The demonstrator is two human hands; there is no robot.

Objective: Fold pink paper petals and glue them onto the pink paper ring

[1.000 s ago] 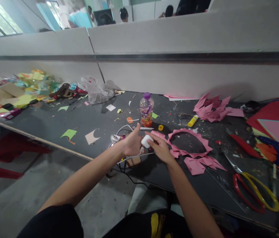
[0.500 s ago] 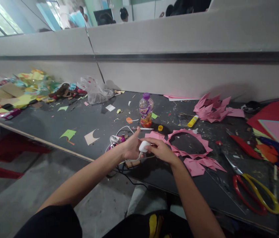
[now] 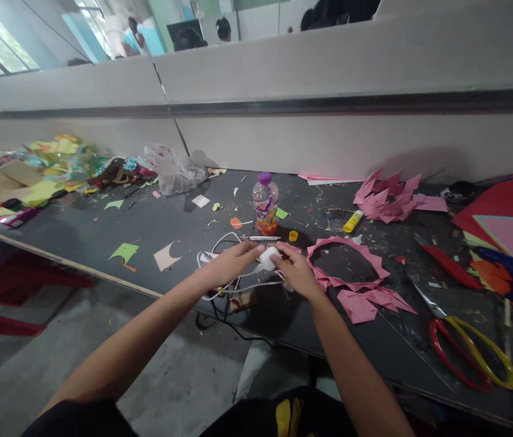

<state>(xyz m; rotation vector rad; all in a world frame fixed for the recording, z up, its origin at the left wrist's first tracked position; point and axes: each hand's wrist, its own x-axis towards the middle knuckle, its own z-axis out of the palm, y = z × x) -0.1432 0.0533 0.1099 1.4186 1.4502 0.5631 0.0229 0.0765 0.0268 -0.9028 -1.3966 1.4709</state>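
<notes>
so, on the dark table (image 3: 147, 224), just left of the pink paper ring (image 3: 346, 262) and on the near side of the juice bottle (image 3: 265, 211), both hands meet at one small thing. the left hand (image 3: 232, 262) lies palm down with its fingers stretched long, their tips against the white plug block (image 3: 269, 258); whether its thumb closes underneath i cannot tell. the right hand (image 3: 297, 274) comes from the other side, curled, pinching the block between thumb and fingers. the block sits right between them, its longer side running hand to hand, equally near to both. the white cable (image 3: 220, 290) trails off leftward in loops under the left hand. a second ago the left hand stood on edge with its thumb up; now it is flattened, and both hands and the block sit lower.
</notes>
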